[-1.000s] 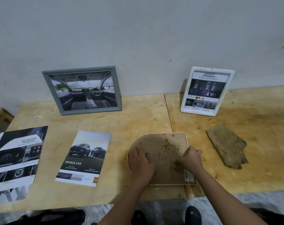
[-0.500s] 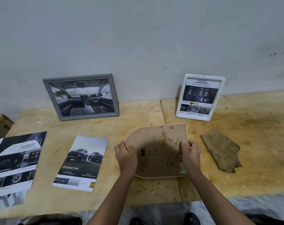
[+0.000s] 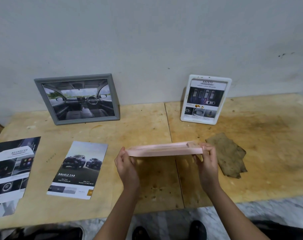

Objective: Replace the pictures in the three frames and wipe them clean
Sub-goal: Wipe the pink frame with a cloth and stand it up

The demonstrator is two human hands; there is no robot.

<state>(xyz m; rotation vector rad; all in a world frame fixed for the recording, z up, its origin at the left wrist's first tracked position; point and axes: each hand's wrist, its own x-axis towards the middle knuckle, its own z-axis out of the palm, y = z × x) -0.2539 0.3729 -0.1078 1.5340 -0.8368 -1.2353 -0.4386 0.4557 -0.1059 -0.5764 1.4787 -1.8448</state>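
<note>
I hold a pink arch-shaped frame (image 3: 164, 150) edge-on above the wooden table (image 3: 147, 129), lifted off its surface. My left hand (image 3: 125, 163) grips its left end and my right hand (image 3: 207, 159) grips its right end. A grey frame (image 3: 77, 99) with a car-interior picture leans on the wall at the back left. A white frame (image 3: 206, 99) with a "Safety" picture leans on the wall at the back right. A brown cloth (image 3: 228, 155) lies just right of my right hand. A "Double Cab" picture (image 3: 78, 170) lies flat to the left of my left hand.
A larger "Advanced" brochure (image 3: 10, 168) lies at the table's left edge. A seam (image 3: 171, 135) runs front to back through the tabletop, below the frame. The table's front edge lies close to my arms, with the floor and dark shoes (image 3: 197, 229) beneath.
The pink frame lay face down on the table with my hands on its back. Both hands took its ends, raised it and tipped it until only its edge shows.
</note>
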